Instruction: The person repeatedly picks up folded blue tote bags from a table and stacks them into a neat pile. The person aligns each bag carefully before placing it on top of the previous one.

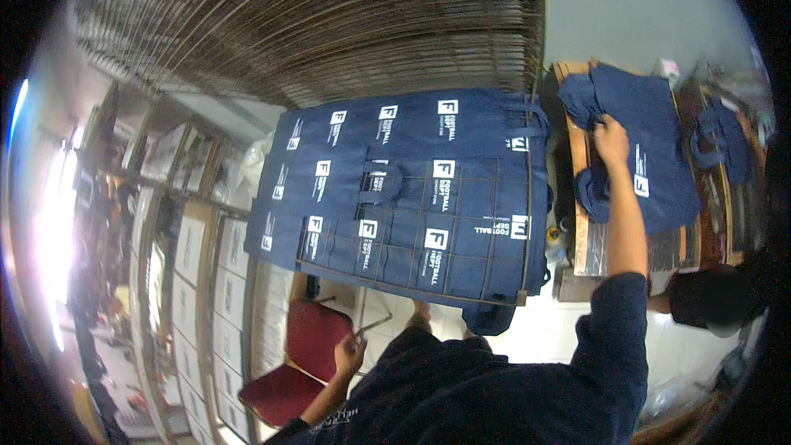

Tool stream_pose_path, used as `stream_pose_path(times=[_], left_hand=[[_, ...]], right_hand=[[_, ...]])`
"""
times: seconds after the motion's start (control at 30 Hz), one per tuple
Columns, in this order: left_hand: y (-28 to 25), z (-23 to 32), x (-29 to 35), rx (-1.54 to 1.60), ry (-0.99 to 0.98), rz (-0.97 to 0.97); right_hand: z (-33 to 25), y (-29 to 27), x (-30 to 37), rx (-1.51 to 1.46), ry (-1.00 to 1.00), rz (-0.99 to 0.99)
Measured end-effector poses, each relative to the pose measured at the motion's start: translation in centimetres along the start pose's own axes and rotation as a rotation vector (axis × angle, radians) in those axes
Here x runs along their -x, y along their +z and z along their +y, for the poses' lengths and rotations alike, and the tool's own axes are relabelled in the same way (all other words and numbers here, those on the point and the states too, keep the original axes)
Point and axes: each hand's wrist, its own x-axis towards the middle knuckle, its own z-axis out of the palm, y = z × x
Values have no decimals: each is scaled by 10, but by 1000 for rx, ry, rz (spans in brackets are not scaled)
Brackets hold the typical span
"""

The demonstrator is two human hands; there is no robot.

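Observation:
My right hand (611,142) is closed on the upper left part of a navy fabric bag (659,148) with a white print, which lies on a wooden-edged board at the right. Loop handles (592,194) of bag fabric hang over the board's left side. Low at the left, my left hand (350,354) has its fingers curled beside a red chair; a thin metal bar passes near it, and what it holds, if anything, cannot be made out. Before me, several printed navy bags (404,144) lie flat in rows on a wire drying rack (412,290).
More wire shelves (329,25) are raised above the bags. The red chair (317,338) stands below the rack's left side. White boxes (194,255) fill shelving at the left. At the far right are another navy bag (725,136) and a dark-clothed person (692,297).

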Motion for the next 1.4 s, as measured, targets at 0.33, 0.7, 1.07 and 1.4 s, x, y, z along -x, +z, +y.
stream_pose_path(times=[0.33,0.7,1.07,1.4], left_hand=[[98,250,-97,931,-428,-1226],[93,268,-144,1766,-597,-1731],[-59,143,-212,2105,-338,-1257],[-58,99,-283,1840,-207,-636]], right_hand=[[-184,-253,115,-685,-261,-409],[-314,-349,218,-108,-1126,-609],[-372,-294,236,7,-887,-361],[-394,-223,209,-112,-503,-548]])
